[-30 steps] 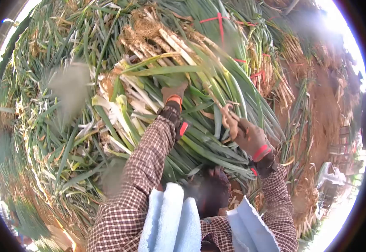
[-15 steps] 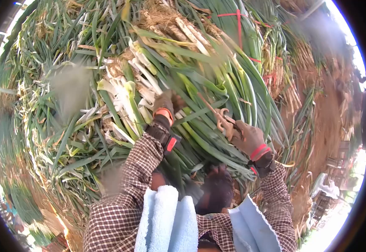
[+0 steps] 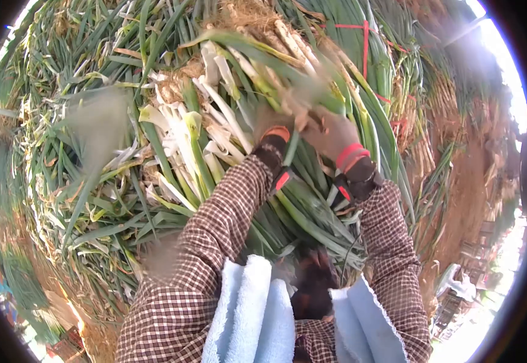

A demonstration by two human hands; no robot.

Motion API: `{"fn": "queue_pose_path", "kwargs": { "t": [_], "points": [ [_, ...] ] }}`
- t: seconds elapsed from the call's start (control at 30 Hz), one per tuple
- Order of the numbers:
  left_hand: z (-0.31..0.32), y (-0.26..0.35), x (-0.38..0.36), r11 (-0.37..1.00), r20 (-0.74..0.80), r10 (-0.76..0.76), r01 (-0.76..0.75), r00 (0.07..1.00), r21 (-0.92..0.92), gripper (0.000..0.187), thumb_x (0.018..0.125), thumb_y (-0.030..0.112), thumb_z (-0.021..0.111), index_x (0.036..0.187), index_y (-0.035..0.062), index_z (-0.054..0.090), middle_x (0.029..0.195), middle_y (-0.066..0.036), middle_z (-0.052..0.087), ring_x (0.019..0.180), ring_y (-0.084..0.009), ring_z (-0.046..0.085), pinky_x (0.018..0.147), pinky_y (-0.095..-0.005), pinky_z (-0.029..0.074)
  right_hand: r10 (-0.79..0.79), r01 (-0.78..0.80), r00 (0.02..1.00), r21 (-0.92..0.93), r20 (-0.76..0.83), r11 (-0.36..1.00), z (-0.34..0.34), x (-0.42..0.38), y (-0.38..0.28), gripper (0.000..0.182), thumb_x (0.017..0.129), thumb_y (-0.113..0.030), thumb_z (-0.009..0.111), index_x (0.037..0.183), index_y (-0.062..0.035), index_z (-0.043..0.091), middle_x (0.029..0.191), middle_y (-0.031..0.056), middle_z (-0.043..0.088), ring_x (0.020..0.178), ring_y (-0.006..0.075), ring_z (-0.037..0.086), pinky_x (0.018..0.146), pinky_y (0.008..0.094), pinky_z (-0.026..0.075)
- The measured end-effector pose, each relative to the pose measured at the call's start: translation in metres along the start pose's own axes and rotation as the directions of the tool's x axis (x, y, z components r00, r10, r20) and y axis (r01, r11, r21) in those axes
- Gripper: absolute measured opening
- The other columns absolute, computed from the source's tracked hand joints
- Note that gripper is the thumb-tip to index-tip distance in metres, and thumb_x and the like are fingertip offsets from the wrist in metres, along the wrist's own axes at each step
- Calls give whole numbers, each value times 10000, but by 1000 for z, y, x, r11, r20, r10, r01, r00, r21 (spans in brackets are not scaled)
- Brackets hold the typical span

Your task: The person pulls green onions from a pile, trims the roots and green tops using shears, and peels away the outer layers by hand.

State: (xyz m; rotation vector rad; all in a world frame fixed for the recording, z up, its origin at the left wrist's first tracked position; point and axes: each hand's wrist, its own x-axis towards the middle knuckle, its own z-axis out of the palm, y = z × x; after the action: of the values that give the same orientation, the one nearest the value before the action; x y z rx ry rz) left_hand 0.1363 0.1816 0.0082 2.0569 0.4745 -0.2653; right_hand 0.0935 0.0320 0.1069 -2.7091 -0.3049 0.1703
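Observation:
Leeks, with white shanks and long green leaves, lie in a loose heap under both hands. My left hand, gloved with an orange band at the wrist, is closed among the stalks; its fingers are mostly hidden, and a leek seems to run into its grip. Close on its right is my right hand, in a brownish glove with a red band. It is closed on tan scissors, which are blurred here. A green leaf hangs down between the two wrists.
Red string ties a leek bundle at the upper right, with more tied bundles beyond it. Loose leeks cover the left side. Brown ground shows at the right. Blue towel ends hang in front of me.
My right hand has moved up and left with the scissors, close to my left hand. My left hand has shifted up and right. Some leek tops near it have lifted.

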Motion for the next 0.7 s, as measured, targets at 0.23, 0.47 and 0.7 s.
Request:
{"fn": "queue_pose_path", "kwargs": {
  "t": [0.23,0.47,0.7],
  "points": [
    [-27,-17,-38,956,54,-156,165,986,-242,411,744,171,804,1024,-18,570,875,-166,685,697,-237,682,630,-374,544,-12,10,996,24,88,1000,-28,-89,0,373,789,-364,750,996,-95,598,826,162,676,754,393,668,647,452,524],
    [-42,-2,-54,921,82,-308,319,948,-225,441,792,243,790,1126,29,598,1020,-171,701,943,-310,688,829,-388,532,33,-35,991,10,126,999,-21,-124,1,385,772,-338,765,1002,-94,578,824,156,682,740,385,672,631,456,520],
    [-50,-2,-55,939,60,-233,240,971,-245,538,773,198,809,1196,-5,544,1023,-173,686,918,-279,686,796,-376,540,-57,67,990,-74,133,995,-17,-71,-14,404,797,-398,744,982,-80,577,753,159,678,708,383,675,618,469,520]
  ]
}}
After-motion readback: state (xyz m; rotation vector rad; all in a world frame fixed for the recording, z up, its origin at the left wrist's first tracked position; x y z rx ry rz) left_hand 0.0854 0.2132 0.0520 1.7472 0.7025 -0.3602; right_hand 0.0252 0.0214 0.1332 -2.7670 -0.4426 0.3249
